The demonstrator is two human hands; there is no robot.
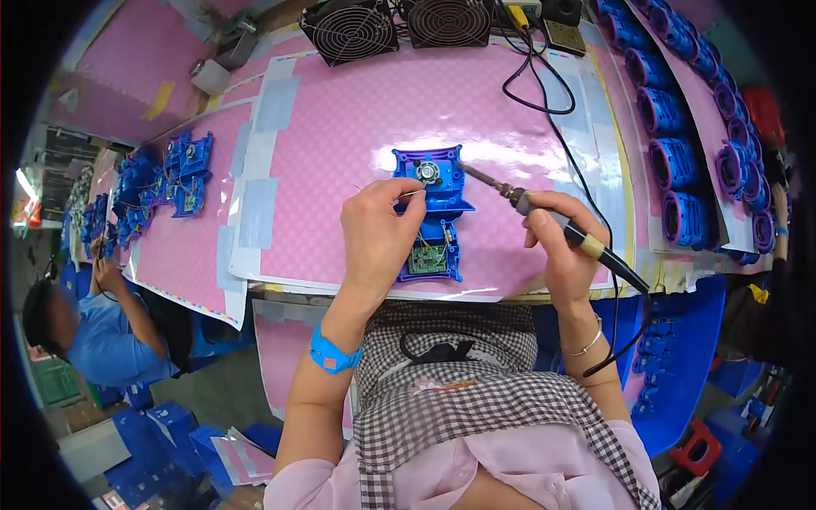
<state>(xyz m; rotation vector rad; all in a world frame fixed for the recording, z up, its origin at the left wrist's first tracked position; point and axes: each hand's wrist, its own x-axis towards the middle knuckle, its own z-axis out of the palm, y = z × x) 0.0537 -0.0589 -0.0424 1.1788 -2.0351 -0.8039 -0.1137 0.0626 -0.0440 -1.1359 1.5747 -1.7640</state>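
Note:
On the pink mat lies a blue plastic housing (pixel 467 204) in two joined halves. Its upper half carries a round speaker (pixel 429 172); in the lower half sits a green circuit board (pixel 427 259) with thin wires running from it. My left hand (pixel 380 229) covers the housing's left side, thumb and forefinger pinching a thin wire (pixel 410 194) near the speaker. Held like a pen in my right hand (pixel 565 246) is a soldering iron (pixel 512 194) with a black handle. Its tip reaches the upper half's right edge; whether it touches is hard to tell.
Two black fans (pixel 348 32) stand at the far edge. A black cord (pixel 586 174) runs down the right. Rows of blue-purple housings (pixel 667 161) line the right side, and opened housings (pixel 183 166) lie left. A co-worker (pixel 119 327) sits at left; a blue bin (pixel 680 365) stands lower right.

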